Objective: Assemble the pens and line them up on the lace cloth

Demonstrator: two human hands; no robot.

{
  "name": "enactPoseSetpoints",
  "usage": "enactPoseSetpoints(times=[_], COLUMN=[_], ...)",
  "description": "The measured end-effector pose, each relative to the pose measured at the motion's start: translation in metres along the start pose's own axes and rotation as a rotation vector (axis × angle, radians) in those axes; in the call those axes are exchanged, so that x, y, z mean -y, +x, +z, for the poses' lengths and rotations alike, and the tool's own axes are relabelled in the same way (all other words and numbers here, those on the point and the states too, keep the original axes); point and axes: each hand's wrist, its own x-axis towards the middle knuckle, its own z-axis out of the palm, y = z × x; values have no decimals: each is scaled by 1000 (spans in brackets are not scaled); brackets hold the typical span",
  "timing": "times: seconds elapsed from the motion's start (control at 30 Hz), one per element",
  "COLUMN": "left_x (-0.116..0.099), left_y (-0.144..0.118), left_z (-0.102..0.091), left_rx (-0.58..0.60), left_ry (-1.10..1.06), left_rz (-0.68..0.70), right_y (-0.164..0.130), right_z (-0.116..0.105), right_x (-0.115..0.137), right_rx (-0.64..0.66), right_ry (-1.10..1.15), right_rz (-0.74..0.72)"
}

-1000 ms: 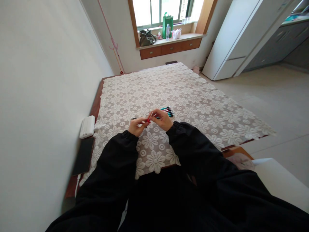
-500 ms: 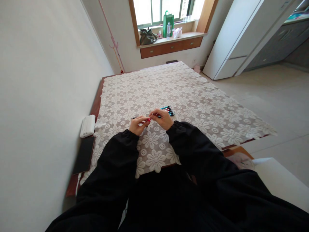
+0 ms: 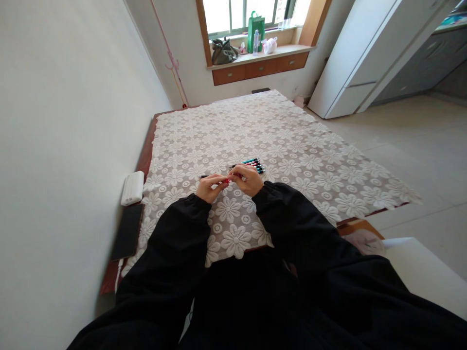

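Head view is filled at the bottom by black sleeves (image 3: 292, 233), and a long table (image 3: 148, 150) covered with a white lace cloth (image 3: 277, 146) is seen stretching towards a window ledge (image 3: 255, 56). On that ledge a dark bag (image 3: 221, 51) and a green bag (image 3: 256, 29) are set. At the table's left edge a white box (image 3: 133, 187) is laid beside a black flat device (image 3: 127, 232). Just above the cloth, the left hand (image 3: 209, 187) and right hand (image 3: 248, 179) are brought together, fingertips almost touching. A thin dark pen (image 3: 209, 176) with a red part is pinched between the curled fingers of both hands, its end jutting left. A small bundle of pens (image 3: 254, 165) is laid on the cloth just beyond the right hand.
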Motion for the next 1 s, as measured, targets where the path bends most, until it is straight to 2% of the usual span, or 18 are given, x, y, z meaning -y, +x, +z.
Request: enactPoseSetpoints(times=[0.2,0.4,0.6,0.73,1.0], left_x=[1,-1,0,3,1], left_y=[0,1,0,-1,0], left_z=[-1,-1,-1,1,0], left_rx=[3,1,-8,-20,-7], left_ry=[7,22,10,18,39], left_rz=[18,7,-50,-88,-70], right_y=[0,1,0,-1,0], right_z=[3,3,4,5,5], right_x=[0,-2,-3,-5,-4], right_rx=[12,5,15,7,-1], right_ry=[15,-15,-9,-4,-5], right_rz=[-79,-24,-25,28,43])
